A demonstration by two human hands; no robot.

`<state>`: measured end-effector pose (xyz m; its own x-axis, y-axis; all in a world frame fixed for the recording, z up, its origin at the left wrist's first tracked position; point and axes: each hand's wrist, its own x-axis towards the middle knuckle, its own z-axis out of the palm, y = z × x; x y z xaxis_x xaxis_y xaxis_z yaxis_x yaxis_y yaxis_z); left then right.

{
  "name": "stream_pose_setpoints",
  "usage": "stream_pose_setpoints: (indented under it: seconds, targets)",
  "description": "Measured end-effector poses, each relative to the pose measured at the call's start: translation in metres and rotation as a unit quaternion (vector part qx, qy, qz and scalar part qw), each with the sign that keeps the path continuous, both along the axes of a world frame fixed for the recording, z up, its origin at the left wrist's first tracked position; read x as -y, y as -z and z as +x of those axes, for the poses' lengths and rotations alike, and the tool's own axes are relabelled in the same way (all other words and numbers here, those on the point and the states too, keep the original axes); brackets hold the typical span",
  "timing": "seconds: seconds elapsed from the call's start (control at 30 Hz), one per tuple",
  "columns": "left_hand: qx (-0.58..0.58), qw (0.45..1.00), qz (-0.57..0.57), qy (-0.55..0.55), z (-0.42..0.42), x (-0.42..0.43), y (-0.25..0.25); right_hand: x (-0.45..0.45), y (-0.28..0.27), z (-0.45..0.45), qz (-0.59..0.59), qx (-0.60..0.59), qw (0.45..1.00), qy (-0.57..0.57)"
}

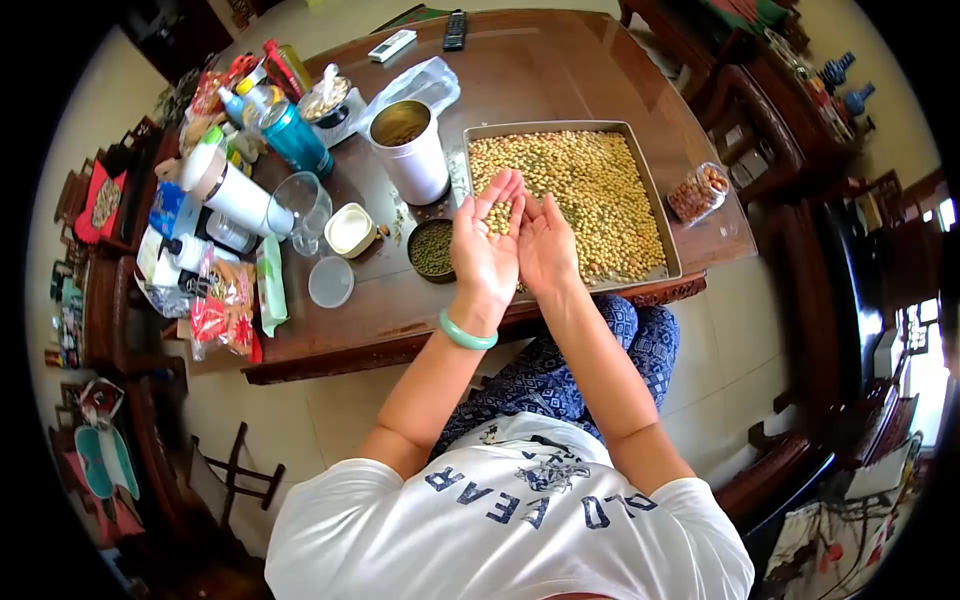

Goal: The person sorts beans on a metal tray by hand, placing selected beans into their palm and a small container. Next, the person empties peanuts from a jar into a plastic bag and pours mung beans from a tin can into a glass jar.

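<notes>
My left hand (484,250), with a green bangle at the wrist, is palm up with its fingers stretched out. Beside it, my right hand (548,245) is also palm up and open, the two hands side by side in a loose cup. Both are over the near left part of a metal tray (653,190) spread with yellow soybeans (590,185) mixed with small green beans. Some soybeans show among my left hand's fingers; whether they lie in the hand or behind it I cannot tell. Left of my hands is a round tin of green mung beans (432,250).
A tall open canister (418,165) stands behind the tin. To the left are a white tub (350,230), a clear lid (331,282), a clear cup (305,210) and crowded bottles and packets. A jar of brown nuts or beans (698,194) lies right of the tray.
</notes>
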<state>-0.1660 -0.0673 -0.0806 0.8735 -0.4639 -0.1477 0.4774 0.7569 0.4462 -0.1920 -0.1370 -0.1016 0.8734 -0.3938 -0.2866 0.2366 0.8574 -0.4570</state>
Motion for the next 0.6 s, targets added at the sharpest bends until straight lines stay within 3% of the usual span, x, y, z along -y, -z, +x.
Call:
stream_pose_setpoints:
  seconds: [0.1,0.2,0.6]
  targets:
    - [0.047,0.998,0.005,0.041,-0.008,0.014,0.013,0.011,0.007,-0.011,0.037,0.034,0.998,0.035]
    - [0.142,0.983,0.104,0.047,-0.017,0.020,0.012,0.019,0.009,-0.021,0.050,0.028,0.998,0.037]
    - [0.303,0.941,0.140,0.064,-0.020,0.031,-0.001,0.026,0.010,-0.025,0.189,0.040,0.981,0.022]
